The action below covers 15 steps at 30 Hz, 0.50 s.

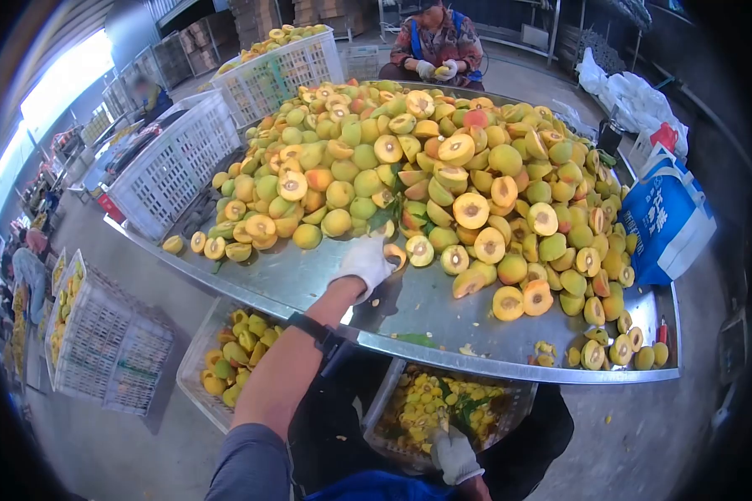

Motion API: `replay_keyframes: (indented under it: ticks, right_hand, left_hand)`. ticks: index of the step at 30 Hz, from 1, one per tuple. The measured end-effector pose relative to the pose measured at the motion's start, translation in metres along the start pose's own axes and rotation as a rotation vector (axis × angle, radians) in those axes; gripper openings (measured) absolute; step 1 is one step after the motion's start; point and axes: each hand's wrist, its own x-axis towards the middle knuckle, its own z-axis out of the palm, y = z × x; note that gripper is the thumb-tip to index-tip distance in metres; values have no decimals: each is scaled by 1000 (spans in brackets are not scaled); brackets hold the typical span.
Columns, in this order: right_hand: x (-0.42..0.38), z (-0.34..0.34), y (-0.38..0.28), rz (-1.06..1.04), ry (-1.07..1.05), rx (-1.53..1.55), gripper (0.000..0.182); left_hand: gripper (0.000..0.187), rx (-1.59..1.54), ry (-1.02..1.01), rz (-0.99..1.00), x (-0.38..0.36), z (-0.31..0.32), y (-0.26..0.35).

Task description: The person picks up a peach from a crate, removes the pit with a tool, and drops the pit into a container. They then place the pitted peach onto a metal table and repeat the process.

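1. Roll-off risk: fruit pile (pixel 376 171) is loose and heaped. Pulling from its near foot could undercut the slope and send pieces down the bare metal worktop (pixel 297 275). Rim is low.
2. Slip risk: fruit half (pixel 398 254) has a smooth skin and a cut face, glove is fabric. Light or off-centre contact could let it spin out or drop. Squeezing too hard could bruise the flesh.
3. Snag risk: wrist device (pixel 309 326) on the left arm sits over the near rim. Low arm travel could knock it there.
4. Edge risk: cut pieces (pixel 593 355) sit by the near right rim, close to a small red item (pixel 663 331). A bump could tip some over or bury the item.
5. Left hand (pixel 366 263): gloved, fingers partly bent, touching the fruit half at the near side of the pile, around mid worktop. Can't tell if the grip is firm.
6. Right hand (pixel 455 457): gloved, low, over the near part of the crate (pixel 378 402) of yellow pieces (pixel 422 407), below the near edge. Fingers look curled, a pale slim shape at the tips. Can't tell if it's a tool or a finger, so can't confirm a grip. If it's a blade, a blind move there could nick the glove or a leg.
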Motion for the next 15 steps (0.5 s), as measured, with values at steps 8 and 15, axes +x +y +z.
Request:
replay_keyframes:
  ticks: [8, 15]
  right_hand:
    - [5, 3, 17, -68, -243, 661, 28]
    - [-21, 2, -31, -278, -114, 189, 19]
  left_hand:
    - [49, -765, 146, 85, -113, -23, 22]
    - [48, -1876, -147, -303, -231, 15, 29]
